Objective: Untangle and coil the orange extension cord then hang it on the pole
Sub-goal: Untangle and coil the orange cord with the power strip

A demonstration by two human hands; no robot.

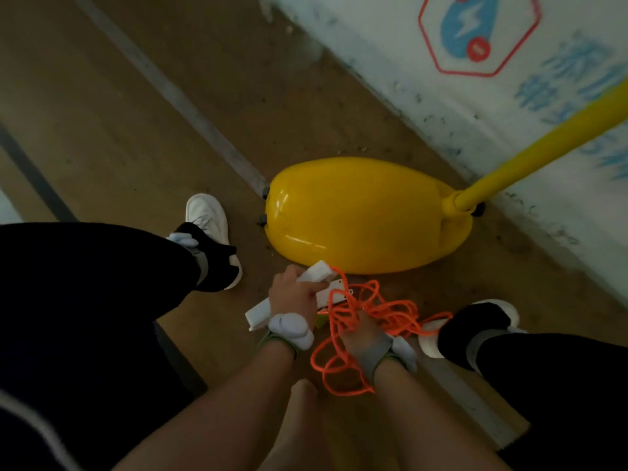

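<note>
While the orange extension cord (384,311) lies in a loose tangle on the floor (136,130), at 6 o'clock from the yellow base (360,212), we crouch over it. Our left hand (293,297) grasps the white socket strip (259,314) around its middle, at 9 o'clock of the heap. Our right hand (365,334) is sunk among the loops with strands crossing its back, and we cannot tell whether its fingers close on any.

We judge the untangling barely begun. To do it well, we should keep the strip steady as the fixed end, trace the cord outward from it, and spread each crossing open rather than tug it tight. One loop reaches our right shoe (475,321) at 3 o'clock, so we should free that before lifting. The pole (543,144) rises toward 2 o'clock from its base, with nothing hung on the part we see. No container shows.
</note>
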